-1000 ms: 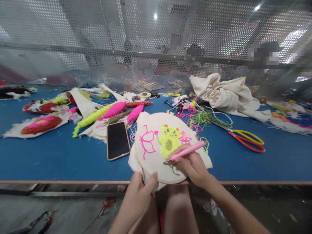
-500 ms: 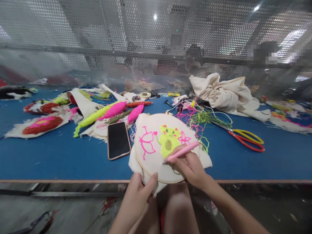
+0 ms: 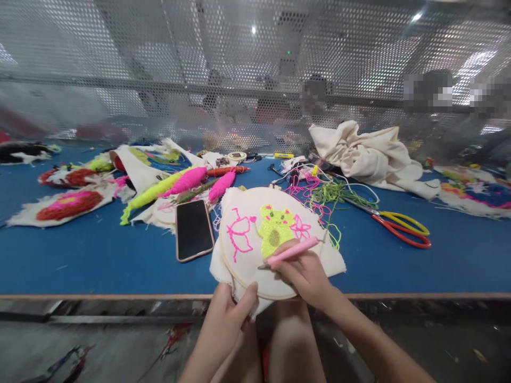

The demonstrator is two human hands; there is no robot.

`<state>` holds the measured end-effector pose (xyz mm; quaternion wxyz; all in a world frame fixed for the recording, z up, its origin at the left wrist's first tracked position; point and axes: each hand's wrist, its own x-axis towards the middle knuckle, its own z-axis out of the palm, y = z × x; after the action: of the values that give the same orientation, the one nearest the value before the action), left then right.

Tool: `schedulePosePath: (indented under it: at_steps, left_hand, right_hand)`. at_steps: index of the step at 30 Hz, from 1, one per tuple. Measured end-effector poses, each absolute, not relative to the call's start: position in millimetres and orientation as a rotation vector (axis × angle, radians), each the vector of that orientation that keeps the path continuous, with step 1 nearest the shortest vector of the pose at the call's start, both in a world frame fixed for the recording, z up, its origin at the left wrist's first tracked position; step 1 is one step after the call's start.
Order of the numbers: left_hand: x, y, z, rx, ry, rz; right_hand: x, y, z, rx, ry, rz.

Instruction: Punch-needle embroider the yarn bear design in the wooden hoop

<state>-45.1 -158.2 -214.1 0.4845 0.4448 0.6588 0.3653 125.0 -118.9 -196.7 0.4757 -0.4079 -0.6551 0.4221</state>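
Observation:
A round embroidery hoop [image 3: 228,263] stretches cream cloth and leans on the table's front edge, tilted toward me. On the cloth are a yellow-green stitched animal figure [image 3: 273,242] and pink stitched outlines [image 3: 240,234]. My left hand [image 3: 229,316] grips the hoop's lower left rim, thumb on top and fingers underneath. My right hand [image 3: 305,271] is closed round a pink punch needle pen [image 3: 293,251]. Its metal tip points left, at the cloth below the animal; whether it touches the cloth I cannot tell. Green yarn comes off the pen's back end.
Left of the hoop lies a phone [image 3: 194,230], with yellow and pink yarn bundles [image 3: 186,181] behind it. Scissors [image 3: 403,229] with red and yellow handles and tangled green yarn [image 3: 335,192] lie to the right. Crumpled cream cloth [image 3: 363,151] sits at the back, before a perforated metal screen [image 3: 247,64].
My right hand and the pen have moved slightly left across the cloth, the pen lying a little flatter. My left hand keeps its grip on the hoop.

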Motion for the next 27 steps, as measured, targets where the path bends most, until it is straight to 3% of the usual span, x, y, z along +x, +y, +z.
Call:
schedulePosePath:
  at_steps: [10,27]
  left_hand:
    - [-39,-162,-201,1.057,1.628,0.973]
    - [-43,-153,-202,1.05,1.585,0.853]
  right_hand:
    - [119,-111,-190,-0.963,-1.932,0.89]
    - [119,-114,-204,-1.04,-1.582,1.018]
